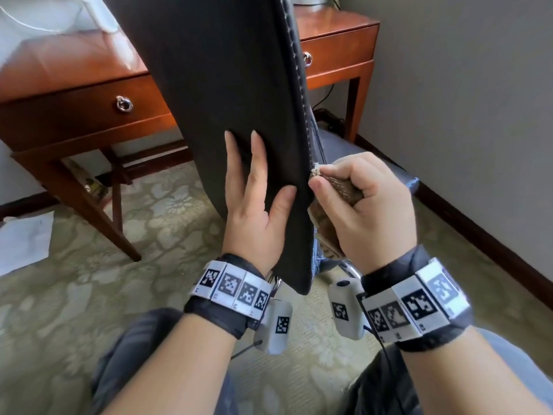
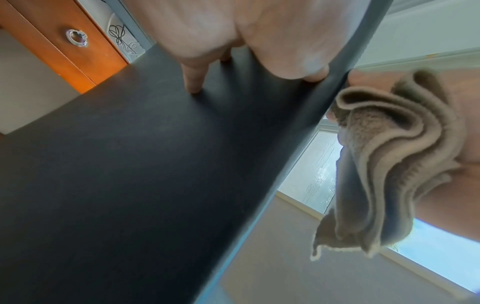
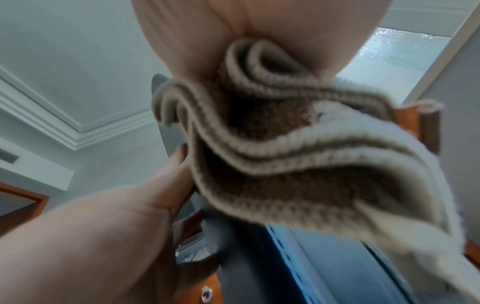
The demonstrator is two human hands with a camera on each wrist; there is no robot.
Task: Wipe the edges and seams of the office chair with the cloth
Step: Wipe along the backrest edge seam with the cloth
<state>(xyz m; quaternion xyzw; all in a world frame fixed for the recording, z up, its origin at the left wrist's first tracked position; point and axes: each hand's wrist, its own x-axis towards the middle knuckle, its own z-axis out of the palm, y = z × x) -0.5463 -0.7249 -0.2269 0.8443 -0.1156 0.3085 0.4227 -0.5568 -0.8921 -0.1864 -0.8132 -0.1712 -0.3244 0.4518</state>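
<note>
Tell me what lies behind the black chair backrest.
Behind the black padded chair backrest stands a reddish wooden desk with ring-pull drawers; the backrest hides its middle.

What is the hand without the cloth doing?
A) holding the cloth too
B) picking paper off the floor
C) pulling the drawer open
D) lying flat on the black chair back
D: the left hand lies with straight fingers on the black chair back, while the right hand grips the cloth.

The right hand (image 3: pixel 233 22) grips a bunched beige cloth (image 3: pixel 285 148), whose ribbed folds hang down and fill the middle of the view. The left hand (image 3: pixel 124 216) rests against the dark chair (image 3: pixel 241 267) below, beside its stitched blue seam (image 3: pixel 288 261).
</note>
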